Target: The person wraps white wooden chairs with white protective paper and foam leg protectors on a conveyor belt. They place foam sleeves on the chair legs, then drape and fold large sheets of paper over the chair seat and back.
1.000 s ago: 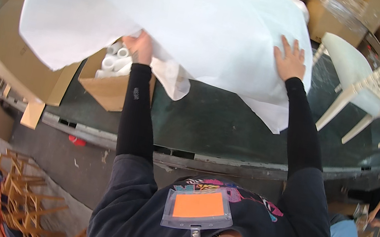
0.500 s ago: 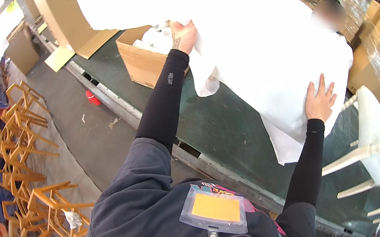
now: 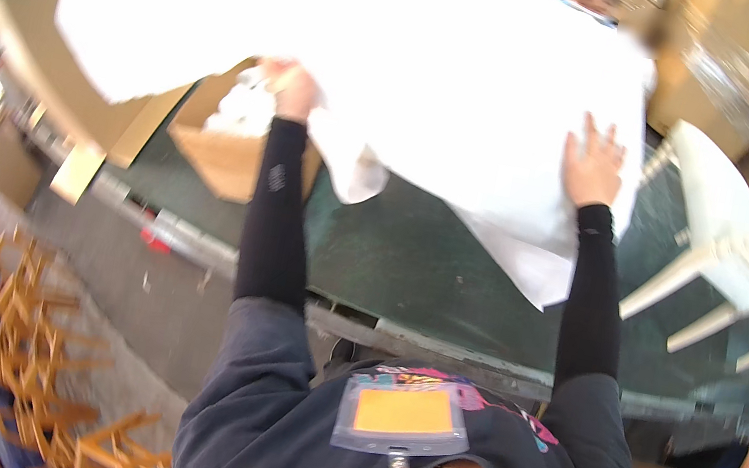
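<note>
Left hand (image 3: 293,91) grips white sheet (image 3: 425,62), right hand (image 3: 595,165) lies flat.

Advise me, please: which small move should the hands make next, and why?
Perhaps the left hand should straighten the near edge of the white sheet: it grips that edge, a loose flap hangs beside it, and the right hand lies flat on the sheet, probably able to steady it.

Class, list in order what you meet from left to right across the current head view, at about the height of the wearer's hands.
Cardboard panel → open cardboard box → left hand → right hand → nearest white chair
</note>
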Action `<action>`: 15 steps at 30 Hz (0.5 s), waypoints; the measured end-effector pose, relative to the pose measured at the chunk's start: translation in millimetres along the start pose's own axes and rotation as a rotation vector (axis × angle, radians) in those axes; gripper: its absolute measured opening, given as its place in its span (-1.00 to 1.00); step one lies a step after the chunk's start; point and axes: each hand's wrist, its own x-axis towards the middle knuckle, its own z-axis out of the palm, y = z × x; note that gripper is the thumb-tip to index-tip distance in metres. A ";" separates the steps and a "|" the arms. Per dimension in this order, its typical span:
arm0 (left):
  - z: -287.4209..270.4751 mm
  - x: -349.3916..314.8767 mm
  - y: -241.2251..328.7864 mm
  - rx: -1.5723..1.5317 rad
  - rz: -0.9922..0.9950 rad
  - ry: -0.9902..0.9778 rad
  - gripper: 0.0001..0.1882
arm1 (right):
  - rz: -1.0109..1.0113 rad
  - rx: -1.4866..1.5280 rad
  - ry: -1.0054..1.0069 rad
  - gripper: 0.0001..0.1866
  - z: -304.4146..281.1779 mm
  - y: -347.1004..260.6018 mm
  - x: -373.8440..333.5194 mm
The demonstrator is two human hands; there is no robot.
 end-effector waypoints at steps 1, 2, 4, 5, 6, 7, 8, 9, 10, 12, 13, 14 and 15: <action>18.5 -28.8 -62.3 0.078 -0.028 0.039 -0.79 | 0.066 -0.130 -0.058 -0.33 7.8 20.4 -2.2; 79.7 -74.9 -122.1 0.141 -0.115 0.045 -0.92 | 0.200 -0.265 -0.122 -0.32 4.0 64.2 -14.1; 98.1 -57.4 -93.0 0.250 -0.020 -0.038 -0.89 | 0.223 -0.180 -0.138 -0.31 1.7 51.4 -1.9; 109.6 -54.1 -83.5 0.258 -0.044 -0.041 -0.89 | 0.230 -0.157 -0.148 -0.30 4.4 49.1 0.5; 124.8 -46.2 -78.6 0.262 -0.072 -0.040 -0.87 | 0.234 -0.141 -0.156 -0.30 6.4 47.6 10.1; 133.7 -38.0 -76.7 0.276 -0.091 -0.031 -0.85 | 0.226 -0.116 -0.170 -0.29 9.8 45.3 21.2; 137.3 -27.7 -78.7 0.287 -0.054 -0.028 -0.84 | 0.225 -0.085 -0.147 -0.29 14.3 40.1 33.8; 144.3 -14.7 -86.1 0.297 -0.021 -0.025 -0.82 | 0.226 -0.056 -0.127 -0.29 19.1 36.5 46.8; 150.8 -0.3 -94.5 0.309 0.013 -0.024 -0.81 | 0.227 -0.024 -0.107 -0.28 24.2 35.9 58.7; 186.8 22.0 -126.3 0.345 -0.055 -0.018 -0.71 | 0.152 0.018 0.180 -0.29 15.5 68.9 78.6; 208.6 27.4 -140.2 0.283 -0.058 -0.050 -0.71 | 0.099 0.035 0.325 -0.29 8.4 82.7 85.0; 209.2 43.4 -141.7 0.314 0.010 -0.054 -0.72 | 0.019 -0.007 0.400 -0.32 13.0 71.6 89.9; 205.1 55.9 -139.6 0.378 0.041 -0.050 -0.72 | 0.011 0.079 0.417 -0.29 15.2 61.7 92.1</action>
